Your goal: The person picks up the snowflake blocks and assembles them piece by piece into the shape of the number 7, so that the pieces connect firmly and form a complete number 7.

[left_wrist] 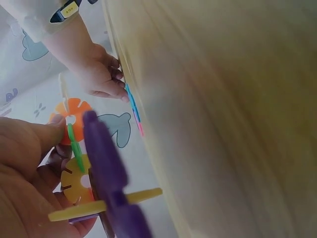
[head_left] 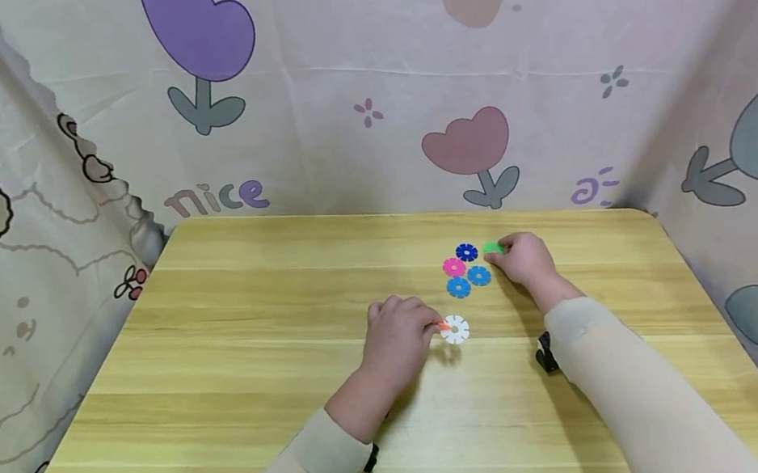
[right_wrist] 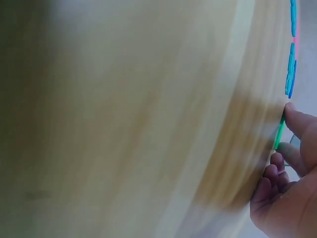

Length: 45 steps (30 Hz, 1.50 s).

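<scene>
In the head view my left hand [head_left: 400,341] holds a group of joined notched plastic discs, with a white disc [head_left: 455,330] showing past the fingertips. The left wrist view shows more of that group: an orange disc [left_wrist: 79,110], a green disc [left_wrist: 74,146], yellow discs [left_wrist: 74,183] and a purple disc [left_wrist: 110,158] close to the camera. My right hand [head_left: 529,256] pinches a loose green disc [head_left: 493,248] at the tabletop, its edge between thumb and finger in the right wrist view. Left of it lie a dark blue disc [head_left: 466,253], a pink disc [head_left: 454,267] and two lighter blue discs [head_left: 479,275].
A wood-grain table [head_left: 217,334] spans the space below both hands. Behind it hangs a printed cloth [head_left: 323,57] with flowers and lettering, which continues along the left and right sides. The loose discs lie flat near the table's far edge.
</scene>
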Motion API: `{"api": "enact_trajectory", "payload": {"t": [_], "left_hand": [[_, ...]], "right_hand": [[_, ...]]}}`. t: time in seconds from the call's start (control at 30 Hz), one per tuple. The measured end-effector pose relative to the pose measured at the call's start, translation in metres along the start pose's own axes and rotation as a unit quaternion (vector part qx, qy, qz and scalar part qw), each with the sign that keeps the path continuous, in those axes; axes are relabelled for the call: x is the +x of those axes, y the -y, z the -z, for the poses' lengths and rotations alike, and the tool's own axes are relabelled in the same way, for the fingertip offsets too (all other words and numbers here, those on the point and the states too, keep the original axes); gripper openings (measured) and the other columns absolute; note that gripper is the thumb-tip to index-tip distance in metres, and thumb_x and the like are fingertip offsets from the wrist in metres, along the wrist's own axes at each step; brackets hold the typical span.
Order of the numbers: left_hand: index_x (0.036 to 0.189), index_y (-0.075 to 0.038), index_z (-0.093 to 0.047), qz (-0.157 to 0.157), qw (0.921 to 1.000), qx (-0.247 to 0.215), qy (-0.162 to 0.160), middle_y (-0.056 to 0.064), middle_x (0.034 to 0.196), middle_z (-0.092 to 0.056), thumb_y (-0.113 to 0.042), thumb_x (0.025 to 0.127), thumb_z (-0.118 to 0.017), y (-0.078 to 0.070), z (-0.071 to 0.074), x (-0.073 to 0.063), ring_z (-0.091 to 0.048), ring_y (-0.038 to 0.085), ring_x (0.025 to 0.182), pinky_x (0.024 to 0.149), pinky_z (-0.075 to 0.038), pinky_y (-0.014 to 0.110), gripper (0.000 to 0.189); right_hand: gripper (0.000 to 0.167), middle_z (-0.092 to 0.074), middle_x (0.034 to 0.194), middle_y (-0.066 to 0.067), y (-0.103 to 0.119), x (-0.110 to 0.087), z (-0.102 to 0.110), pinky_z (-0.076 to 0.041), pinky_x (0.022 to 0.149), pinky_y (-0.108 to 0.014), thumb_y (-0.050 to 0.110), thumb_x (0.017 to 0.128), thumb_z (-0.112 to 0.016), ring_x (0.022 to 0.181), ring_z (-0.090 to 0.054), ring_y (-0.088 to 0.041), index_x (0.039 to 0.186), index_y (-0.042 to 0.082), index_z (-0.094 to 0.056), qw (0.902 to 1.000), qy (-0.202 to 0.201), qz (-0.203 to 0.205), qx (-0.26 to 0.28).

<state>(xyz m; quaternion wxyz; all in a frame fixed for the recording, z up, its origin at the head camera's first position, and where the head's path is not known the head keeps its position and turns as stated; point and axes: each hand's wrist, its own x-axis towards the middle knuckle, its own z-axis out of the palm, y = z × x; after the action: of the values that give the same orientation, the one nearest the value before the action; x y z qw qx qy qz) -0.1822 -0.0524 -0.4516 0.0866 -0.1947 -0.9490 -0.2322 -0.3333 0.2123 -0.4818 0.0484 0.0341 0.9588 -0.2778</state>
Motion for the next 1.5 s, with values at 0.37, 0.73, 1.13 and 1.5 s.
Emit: {"api": "enact_trajectory", "payload": {"t": [0.37, 0.73, 1.13, 1.5], "left_hand": [[0.104, -0.026, -0.083, 0.007, 0.9998, 0.006, 0.017, -0.010, 0.108, -0.076, -0.026, 0.101, -0.074, -0.003, 0.000, -0.001, -0.062, 0.019, 0.101, 0.096, -0.042, 0.048, 0.010], [0.103, -0.026, -0.083, 0.006, 0.9998, 0.005, 0.017, -0.009, 0.107, -0.075, -0.028, 0.102, -0.073, -0.004, 0.002, -0.002, -0.061, 0.019, 0.099, 0.095, -0.042, 0.048, 0.010], [0.106, -0.025, -0.083, 0.009, 0.9998, 0.003, 0.015, -0.009, 0.108, -0.076, -0.026, 0.102, -0.073, -0.001, 0.000, -0.002, -0.063, 0.019, 0.101, 0.095, -0.043, 0.049, 0.010], [0.106, -0.025, -0.083, 0.016, 0.9998, 0.001, 0.012, -0.009, 0.109, -0.076, -0.024, 0.101, -0.075, 0.000, 0.001, -0.001, -0.063, 0.020, 0.102, 0.095, -0.044, 0.049, 0.010]], "right_hand": [[0.053, -0.062, 0.138, -0.028, 0.000, 0.000, -0.001, -0.041, 0.114, -0.056, 0.030, 0.101, -0.073, 0.130, -0.055, -0.046, 0.136, -0.009, -0.062, 0.9997, -0.012, -0.008, 0.019], [0.046, -0.062, 0.121, -0.022, 0.000, -0.003, -0.003, -0.048, 0.102, -0.053, 0.021, 0.097, -0.080, 0.109, -0.057, -0.037, 0.130, -0.005, -0.063, 0.9953, -0.050, -0.020, 0.081], [0.027, -0.068, 0.116, -0.022, 0.001, -0.008, 0.000, -0.053, 0.096, -0.047, 0.015, 0.103, -0.070, 0.105, -0.062, -0.034, 0.122, -0.004, -0.070, 0.9887, -0.081, -0.021, 0.125], [0.026, -0.071, 0.118, -0.023, 0.002, -0.017, 0.000, -0.054, 0.072, -0.020, 0.012, 0.103, -0.070, 0.099, -0.066, -0.027, 0.123, -0.005, -0.073, 0.9814, -0.080, -0.001, 0.175]]}}
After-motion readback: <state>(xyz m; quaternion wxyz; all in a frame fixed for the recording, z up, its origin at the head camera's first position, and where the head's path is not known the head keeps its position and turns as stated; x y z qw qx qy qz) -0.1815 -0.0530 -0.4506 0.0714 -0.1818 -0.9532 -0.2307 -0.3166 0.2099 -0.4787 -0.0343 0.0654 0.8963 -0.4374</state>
